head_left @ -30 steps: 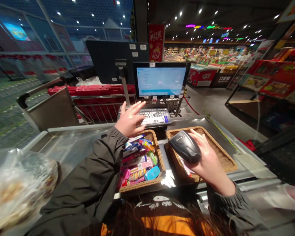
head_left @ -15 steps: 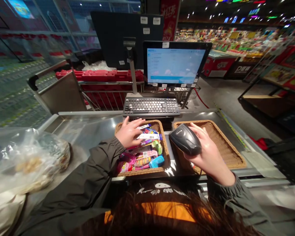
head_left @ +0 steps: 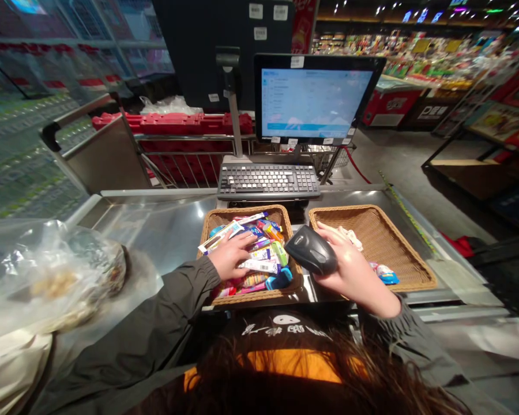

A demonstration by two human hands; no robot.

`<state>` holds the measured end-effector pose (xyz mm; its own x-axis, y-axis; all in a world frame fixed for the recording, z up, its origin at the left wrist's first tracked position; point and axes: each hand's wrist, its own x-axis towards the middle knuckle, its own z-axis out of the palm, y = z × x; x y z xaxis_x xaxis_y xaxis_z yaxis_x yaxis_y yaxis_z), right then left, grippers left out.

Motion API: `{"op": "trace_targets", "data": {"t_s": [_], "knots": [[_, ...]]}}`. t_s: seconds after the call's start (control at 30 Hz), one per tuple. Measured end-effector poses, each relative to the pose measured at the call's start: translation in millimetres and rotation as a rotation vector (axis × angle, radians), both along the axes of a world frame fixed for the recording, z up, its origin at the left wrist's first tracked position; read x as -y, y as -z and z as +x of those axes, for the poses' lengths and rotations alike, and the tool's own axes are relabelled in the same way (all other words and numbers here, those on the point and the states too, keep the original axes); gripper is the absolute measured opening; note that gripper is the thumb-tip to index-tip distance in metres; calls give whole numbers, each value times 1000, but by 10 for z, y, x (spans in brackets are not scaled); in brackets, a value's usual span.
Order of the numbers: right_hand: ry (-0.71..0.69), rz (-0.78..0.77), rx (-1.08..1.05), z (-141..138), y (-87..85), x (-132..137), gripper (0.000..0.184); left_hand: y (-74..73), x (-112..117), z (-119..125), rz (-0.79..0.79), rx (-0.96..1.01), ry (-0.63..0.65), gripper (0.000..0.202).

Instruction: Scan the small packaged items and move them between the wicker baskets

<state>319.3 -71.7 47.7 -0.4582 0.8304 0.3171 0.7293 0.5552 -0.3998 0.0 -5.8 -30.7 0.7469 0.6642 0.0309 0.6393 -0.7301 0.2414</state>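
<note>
My right hand (head_left: 357, 271) grips a black handheld barcode scanner (head_left: 311, 251), its head pointing left toward the left wicker basket (head_left: 242, 210). That basket holds a jumble of small, brightly wrapped packets (head_left: 259, 266). On top of them rests my left hand (head_left: 230, 257), its fingers spread and nothing visibly held. A long white-and-blue packet (head_left: 218, 237) lies slanted beyond the left fingers. Behind my right hand is the right wicker basket (head_left: 393, 245), with a blue-and-white packet (head_left: 387, 274) and a pale item (head_left: 350, 237) in it, partly hidden by the hand.
A keyboard (head_left: 268, 180) and a lit monitor (head_left: 315, 106) stand beyond the baskets. Clear plastic bags (head_left: 47, 276) lie on the counter at left. Past the counter are a metal trolley (head_left: 99, 153) and red crates (head_left: 177, 122).
My left hand has moved nearer me within the left basket, and its packets are rearranged. The scanner has shifted slightly left and down. Items in the right basket have come into view.
</note>
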Motion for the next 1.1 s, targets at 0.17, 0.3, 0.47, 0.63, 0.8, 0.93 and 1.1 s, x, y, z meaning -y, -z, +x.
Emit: {"op": "trace_targets", "data": {"t_s": [0.17, 0.3, 0.47, 0.63, 0.8, 0.93, 1.1], "knots": [[-21, -9, -21, 60, 63, -5, 55, 26, 50, -18, 13, -87, 11, 21], [58, 37, -57, 294, 89, 29, 58, -161, 67, -20, 100, -78, 19, 39], [318, 96, -99, 802, 88, 115, 69, -483, -94, 306, 168, 7, 119, 39], [519, 172, -90, 1239, 136, 237, 67, -533, -415, 1168, 141, 36, 268, 33], [605, 170, -111, 1481, 207, 309, 67, -257, -692, 2217, 50, -83, 250, 33], [632, 148, -109, 1630, 229, 311, 69, 98, -835, 2890, 51, -245, 205, 40], [655, 135, -138, 1790, 259, 275, 69, 474, -1105, 3322, 116, -346, 230, 34]]}}
